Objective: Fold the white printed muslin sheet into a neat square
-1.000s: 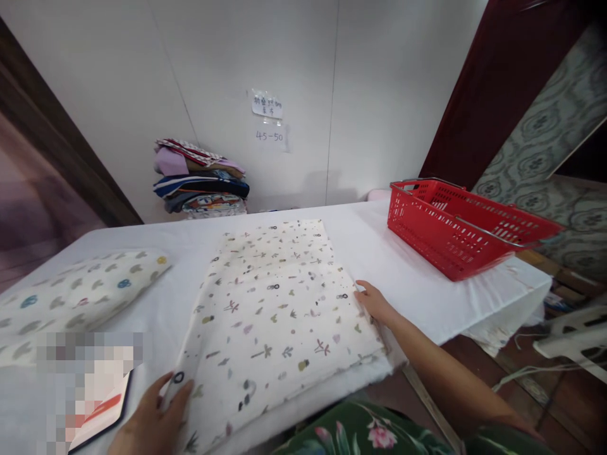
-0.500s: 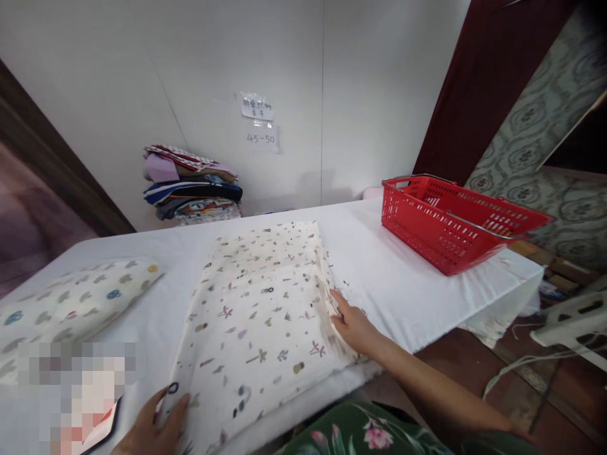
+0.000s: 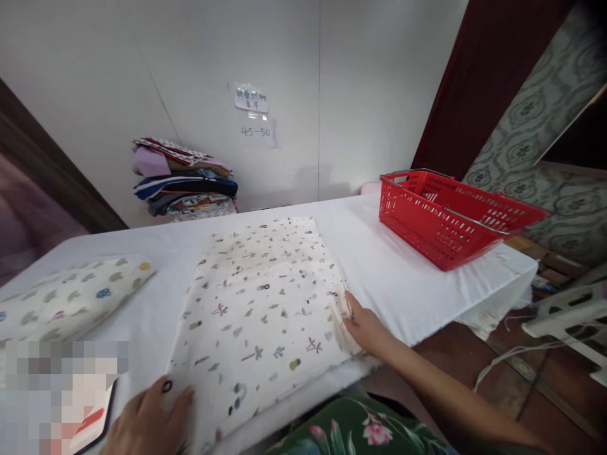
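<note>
A white cloth [image 3: 265, 316] printed with small plants and shapes lies folded in a long rectangle on the white-covered table. At its near left corner rests my left hand [image 3: 152, 417], thumb and fingers apart on the fabric. My right hand [image 3: 365, 325] is at the cloth's right edge, its fingers closed on the fabric there, with the fingertips partly hidden by it. The right side of the cloth lies fairly flat, with some creases by my right hand.
Another patterned cloth [image 3: 80, 297] lies at the left, above a phone [image 3: 92, 426] partly blurred out. A red basket [image 3: 450, 221] stands at the right back. Folded fabrics [image 3: 187, 180] are stacked by the wall. A white plastic stool [image 3: 564, 322] is at the right.
My right hand has moved slightly right, and the cloth's right edge has spread outward and flattened. My left hand's fingers have opened wider at the near left corner. The view has shifted a little.
</note>
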The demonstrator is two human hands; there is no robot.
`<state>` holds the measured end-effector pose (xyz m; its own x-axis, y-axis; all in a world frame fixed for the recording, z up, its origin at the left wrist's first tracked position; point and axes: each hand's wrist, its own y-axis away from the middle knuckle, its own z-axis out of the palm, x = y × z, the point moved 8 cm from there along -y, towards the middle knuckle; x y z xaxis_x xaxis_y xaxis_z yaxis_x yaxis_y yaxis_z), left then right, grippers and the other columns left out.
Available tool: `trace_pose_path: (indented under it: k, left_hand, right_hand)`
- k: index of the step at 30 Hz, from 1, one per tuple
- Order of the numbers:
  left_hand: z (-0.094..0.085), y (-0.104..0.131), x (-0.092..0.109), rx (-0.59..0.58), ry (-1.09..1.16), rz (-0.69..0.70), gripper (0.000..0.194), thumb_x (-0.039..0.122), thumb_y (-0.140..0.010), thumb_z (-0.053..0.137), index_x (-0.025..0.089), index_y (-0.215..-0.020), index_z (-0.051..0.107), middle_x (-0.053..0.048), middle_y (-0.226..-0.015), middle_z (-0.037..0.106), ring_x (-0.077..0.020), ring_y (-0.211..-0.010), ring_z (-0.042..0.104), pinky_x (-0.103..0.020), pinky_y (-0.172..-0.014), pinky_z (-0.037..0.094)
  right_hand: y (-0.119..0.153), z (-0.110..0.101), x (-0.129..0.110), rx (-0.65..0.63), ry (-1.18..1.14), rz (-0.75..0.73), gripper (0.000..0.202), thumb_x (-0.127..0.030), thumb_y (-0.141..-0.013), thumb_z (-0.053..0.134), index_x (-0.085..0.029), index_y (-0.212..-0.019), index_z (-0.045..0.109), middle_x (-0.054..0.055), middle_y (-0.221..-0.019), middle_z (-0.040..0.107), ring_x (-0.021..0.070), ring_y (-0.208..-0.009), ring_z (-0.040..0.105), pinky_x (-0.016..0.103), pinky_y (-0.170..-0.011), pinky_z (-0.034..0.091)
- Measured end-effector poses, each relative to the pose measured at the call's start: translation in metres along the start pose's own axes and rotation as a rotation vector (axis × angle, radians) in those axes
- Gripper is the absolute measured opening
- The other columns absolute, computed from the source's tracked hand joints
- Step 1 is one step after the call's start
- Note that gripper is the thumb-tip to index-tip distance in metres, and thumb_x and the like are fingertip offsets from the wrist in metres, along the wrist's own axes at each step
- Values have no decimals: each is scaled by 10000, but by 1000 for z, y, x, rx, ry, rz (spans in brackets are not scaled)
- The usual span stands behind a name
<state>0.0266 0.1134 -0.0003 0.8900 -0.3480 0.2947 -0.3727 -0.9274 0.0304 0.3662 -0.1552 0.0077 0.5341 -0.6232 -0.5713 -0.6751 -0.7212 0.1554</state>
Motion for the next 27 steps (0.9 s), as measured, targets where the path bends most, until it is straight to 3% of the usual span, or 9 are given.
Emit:
trace_pose_path:
  k: [3, 4, 9, 12, 14, 18, 22, 24, 27]
  left_hand:
    - [-21, 8, 66, 95, 49, 200, 576, 528, -717, 364, 162, -1139, 503, -111, -1219, 485, -289, -1081, 478, -383, -960, 345]
    - [-20, 13, 92, 62, 130, 261, 558, 527, -714, 383, 182, -1135, 507, -96, -1203, 505, -265, -1044, 508, -357, -928, 378]
    - [39, 45, 223, -534, 639, 379, 513, 552, -748, 417, 184, -1088, 530, -66, -969, 616, -148, -715, 595, -261, -657, 472]
    - [75, 60, 272, -822, 872, 257, 510, 589, -736, 419, 152, -970, 540, -60, -843, 608, -116, -580, 564, -222, -494, 430]
    - [90, 61, 288, -888, 889, 190, 475, 588, -721, 444, 143, -858, 535, -9, -640, 556, -101, -479, 504, -213, -431, 379]
    - [96, 47, 296, -770, 860, 235, 238, 371, -668, 572, 142, -642, 514, 45, -504, 447, -83, -476, 435, -205, -459, 348]
    - [98, 39, 289, -763, 939, 234, 156, 284, -644, 567, 128, -645, 554, 10, -553, 529, -118, -566, 507, -225, -532, 384]
    - [100, 37, 284, -779, 979, 193, 169, 286, -639, 573, 126, -694, 578, -4, -580, 566, -139, -595, 539, -241, -557, 402]
    - [100, 34, 280, -770, 992, 163, 185, 286, -627, 588, 134, -730, 602, -16, -618, 605, -161, -629, 567, -257, -585, 418]
  right_hand:
    - [14, 1, -25, -32, 59, -83, 631, -250, -821, 365, -173, -1398, 122, 76, -850, 643, 198, -765, 579, 259, -638, 353]
    - [17, 2, -30, -35, 75, -104, 629, -240, -821, 356, -175, -1399, 116, 79, -867, 644, 203, -780, 581, 263, -647, 354]
    - [27, 3, -46, -11, 123, -213, 606, -206, -828, 322, -168, -1394, 110, 113, -1013, 619, 222, -843, 581, 287, -688, 363]
    - [35, 5, -56, -28, 134, -287, 527, -196, -831, 326, -162, -1348, 230, 114, -1064, 598, 214, -875, 575, 277, -703, 360]
    - [43, 4, -61, -57, 114, -346, 450, -197, -828, 345, -172, -1276, 336, 93, -1048, 604, 205, -886, 568, 263, -703, 358]
    - [51, -4, -56, -123, 7, -466, 320, -265, -835, 392, -224, -1143, 470, 27, -956, 627, 162, -814, 565, 229, -695, 356]
    - [24, -31, 1, 98, 22, -166, 261, -290, -860, 348, -197, -987, 556, 36, -865, 627, 151, -762, 548, 227, -670, 341]
    - [11, -31, 27, 89, 147, -7, 228, -317, -839, 398, -180, -857, 579, 50, -815, 622, 166, -751, 538, 240, -634, 314]
    - [1, -22, 44, 10, 244, 67, 206, -348, -803, 456, -174, -777, 563, 49, -777, 612, 163, -714, 522, 246, -578, 264]
